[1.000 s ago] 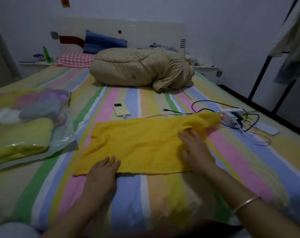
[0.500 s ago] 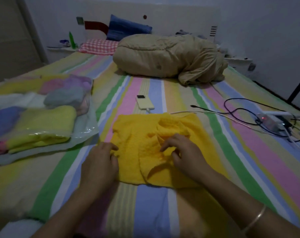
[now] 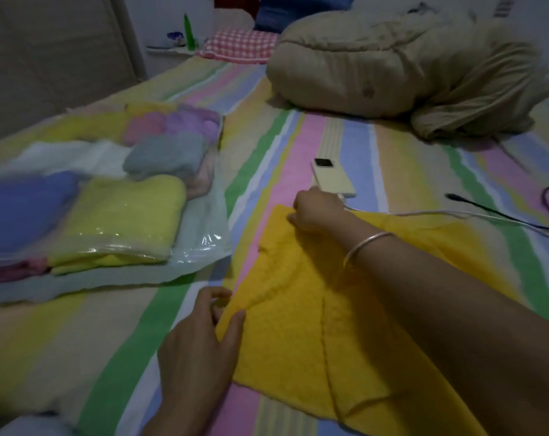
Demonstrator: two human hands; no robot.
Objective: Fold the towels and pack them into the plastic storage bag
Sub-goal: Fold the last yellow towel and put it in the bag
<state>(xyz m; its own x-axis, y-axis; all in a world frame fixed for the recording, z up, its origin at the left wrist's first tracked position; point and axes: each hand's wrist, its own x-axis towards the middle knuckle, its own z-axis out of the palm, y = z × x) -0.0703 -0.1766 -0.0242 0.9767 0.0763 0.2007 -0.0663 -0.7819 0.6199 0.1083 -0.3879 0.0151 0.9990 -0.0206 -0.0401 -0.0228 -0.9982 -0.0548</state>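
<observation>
A yellow towel (image 3: 298,335) lies folded over on the striped bed, in front of me. My left hand (image 3: 200,344) pinches its near left edge. My right hand (image 3: 317,212), arm stretched across the towel, grips the far left corner. To the left lies a clear plastic storage bag (image 3: 200,243) with several folded towels inside: pale yellow, blue, grey, purple, white.
A cream phone (image 3: 333,180) on a white cable lies just beyond my right hand. Black cables (image 3: 499,215) trail at the right. A rolled beige quilt (image 3: 392,64) and pillows sit at the head of the striped bed (image 3: 298,152).
The towel's right half has been folded over onto the left. My right hand moved from the right end to the far left corner; my left hand now pinches the near edge.
</observation>
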